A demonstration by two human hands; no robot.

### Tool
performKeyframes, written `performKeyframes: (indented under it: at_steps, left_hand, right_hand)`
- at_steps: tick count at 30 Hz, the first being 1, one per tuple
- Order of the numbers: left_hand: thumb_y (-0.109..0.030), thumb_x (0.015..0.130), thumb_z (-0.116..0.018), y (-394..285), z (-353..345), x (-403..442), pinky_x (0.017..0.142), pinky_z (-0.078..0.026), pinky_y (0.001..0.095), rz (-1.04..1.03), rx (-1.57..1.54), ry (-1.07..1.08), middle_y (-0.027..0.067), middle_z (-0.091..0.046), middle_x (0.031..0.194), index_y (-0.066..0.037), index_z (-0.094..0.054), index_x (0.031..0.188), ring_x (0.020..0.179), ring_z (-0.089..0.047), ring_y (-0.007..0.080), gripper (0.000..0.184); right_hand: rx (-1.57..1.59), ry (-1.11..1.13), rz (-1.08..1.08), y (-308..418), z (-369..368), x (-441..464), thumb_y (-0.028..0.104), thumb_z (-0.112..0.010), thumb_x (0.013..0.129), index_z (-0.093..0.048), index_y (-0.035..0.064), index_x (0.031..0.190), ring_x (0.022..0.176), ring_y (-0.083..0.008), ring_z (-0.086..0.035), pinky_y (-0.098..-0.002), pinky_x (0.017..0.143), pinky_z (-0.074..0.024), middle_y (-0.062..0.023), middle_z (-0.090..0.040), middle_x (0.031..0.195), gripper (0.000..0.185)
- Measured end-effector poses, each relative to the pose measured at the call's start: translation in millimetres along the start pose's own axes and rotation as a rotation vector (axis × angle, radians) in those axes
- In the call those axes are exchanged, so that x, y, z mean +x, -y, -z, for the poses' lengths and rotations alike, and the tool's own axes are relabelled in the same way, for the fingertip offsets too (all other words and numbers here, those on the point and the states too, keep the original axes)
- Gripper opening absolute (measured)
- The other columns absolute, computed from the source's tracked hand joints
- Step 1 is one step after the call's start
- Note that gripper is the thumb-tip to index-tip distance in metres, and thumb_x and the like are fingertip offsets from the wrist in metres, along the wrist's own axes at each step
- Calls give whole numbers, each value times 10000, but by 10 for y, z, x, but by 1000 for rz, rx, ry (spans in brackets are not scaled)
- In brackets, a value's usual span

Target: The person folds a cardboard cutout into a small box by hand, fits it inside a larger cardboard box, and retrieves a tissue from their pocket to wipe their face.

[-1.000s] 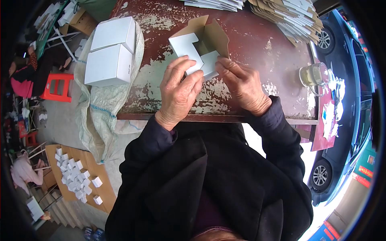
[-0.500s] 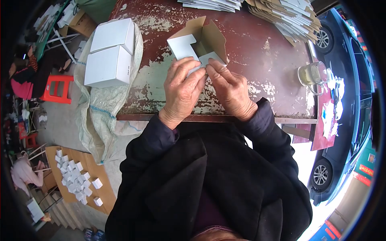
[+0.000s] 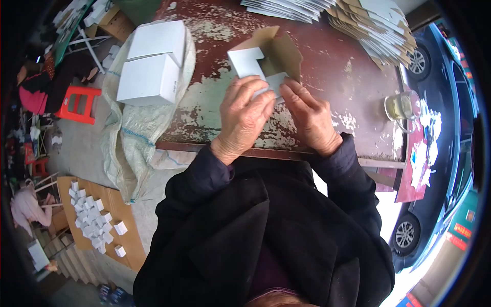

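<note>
A partly folded carton (image 3: 247, 62), white outside and brown inside, stands open on the worn red table (image 3: 204, 120). My left hand (image 3: 244, 115) grips its near left edge, fingers bent over the white panel. At its near right corner, my right hand (image 3: 309, 115) pinches the white flap between thumb and fingers. Both hands are close together, and the fingertips partly hide the carton's near side. To the left, two closed white boxes (image 3: 148, 77) rest on a woven sack (image 3: 134, 135).
Flat cartons (image 3: 371, 30) are stacked at the table's far right, with more white sheets (image 3: 289, 7) beside them. A glass mug (image 3: 399, 106) stands near the right edge. Small white boxes (image 3: 94, 220) lie on cardboard at lower left. People sit by a red stool (image 3: 79, 105).
The camera view has shifted, moving the scene slightly right. My right hand moved inward along the near flap, then back out to the carton's right corner.
</note>
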State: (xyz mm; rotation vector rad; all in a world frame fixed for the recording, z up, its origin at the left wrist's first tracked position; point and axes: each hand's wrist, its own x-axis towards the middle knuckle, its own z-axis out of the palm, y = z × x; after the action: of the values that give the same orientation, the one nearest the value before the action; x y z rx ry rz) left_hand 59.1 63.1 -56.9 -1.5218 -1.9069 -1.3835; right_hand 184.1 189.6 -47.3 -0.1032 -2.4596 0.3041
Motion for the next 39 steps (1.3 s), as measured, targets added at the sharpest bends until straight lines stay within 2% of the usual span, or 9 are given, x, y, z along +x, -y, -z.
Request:
performKeyframes:
  at_steps: [4,9,16,18,19,23,29,34,39]
  left_hand:
    - [13,708,-740,17,28,15,879,-491,364,-9,22,-49,30,-627,1020,-57,-673,879,989,-593,237,196]
    - [-19,759,-748,15,87,26,900,-509,360,-6,-13,36,69,-634,1125,-33,-682,991,1052,-600,245,241]
    - [-168,784,-786,262,341,412,950,-471,381,130,-29,-38,107,-554,1266,-33,-590,1240,1102,-550,247,514]
    - [-189,835,-759,423,349,582,834,-508,372,101,-1,-47,122,-609,1179,-40,-603,1236,980,-598,255,455]
    - [-189,835,-759,485,325,641,834,-508,372,93,-11,-48,122,-609,1179,-40,-603,1236,980,-598,255,455]
    - [-136,877,-704,671,218,801,701,-520,347,422,-370,330,133,-658,1058,-54,-616,1220,842,-637,245,363]
    - [-28,859,-652,566,298,768,633,-513,317,347,-170,379,132,-675,945,-59,-625,1199,744,-649,227,343]
    - [48,816,-622,558,406,475,669,-531,319,181,-13,235,130,-671,987,-45,-618,1199,769,-651,226,394]
    - [56,775,-631,359,491,258,690,-545,334,138,36,166,144,-646,1060,-30,-599,1213,805,-647,242,447]
  right_hand:
    - [82,12,30,53,-47,62,25,-670,772,-630,72,1170,591,-219,-613,-318,550,-524,-83,-645,1253,402]
    - [79,63,-21,78,14,90,17,-665,781,-635,61,1163,657,-243,-651,-331,581,-537,-93,-648,1252,386]
    - [96,99,28,24,43,104,31,-679,797,-636,43,1141,718,-266,-679,-335,610,-554,-110,-656,1225,347]
    - [93,97,52,-3,33,110,49,-687,814,-636,35,1131,731,-272,-685,-334,617,-559,-113,-658,1214,322]
    - [82,93,48,-3,32,111,49,-687,814,-636,35,1131,731,-272,-685,-334,617,-559,-113,-658,1214,322]
    - [117,68,72,-5,25,149,129,-723,841,-649,16,1079,711,-278,-680,-332,619,-566,-118,-667,1182,273]
    - [133,12,58,-17,48,167,205,-754,845,-660,-2,1024,682,-273,-672,-328,608,-562,-119,-677,1148,289]
    - [248,14,-19,-51,120,265,206,-773,831,-667,-16,991,654,-268,-664,-332,597,-551,-128,-683,1123,294]
    - [347,212,-166,-164,170,326,186,-742,833,-672,5,1024,637,-276,-660,-349,568,-525,-132,-688,1111,272]
